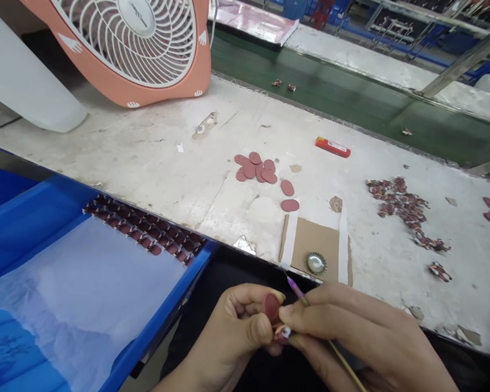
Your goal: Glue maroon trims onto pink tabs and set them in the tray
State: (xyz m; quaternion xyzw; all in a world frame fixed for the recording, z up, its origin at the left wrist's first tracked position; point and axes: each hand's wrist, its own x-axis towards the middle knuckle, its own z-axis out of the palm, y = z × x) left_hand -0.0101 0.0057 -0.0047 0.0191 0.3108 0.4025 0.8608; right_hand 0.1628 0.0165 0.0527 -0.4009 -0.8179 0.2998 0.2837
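Note:
My left hand (240, 326) pinches a dark red oval disc (271, 306) that has a small brown and white figure (283, 332) at its lower edge. My right hand (351, 326) touches the disc and figure with its fingertips and also holds a thin brush-like tool (296, 287) with a purple front part, its tip pointing up and left. Just beyond my hands, a bottle cap (316, 263) rests on a cardboard square (318, 239) with white tape strips. Red ovals (255, 167) lie in a loose pile farther back on the table.
Many small brown figures (400, 201) are scattered at the right, beyond a red box-shaped item (332, 147). An orange fan (167, 92) stands at the back left. Rows of assembled pieces (142, 228) lie in a blue bin (36, 207). A green belt (330, 98) runs behind the table.

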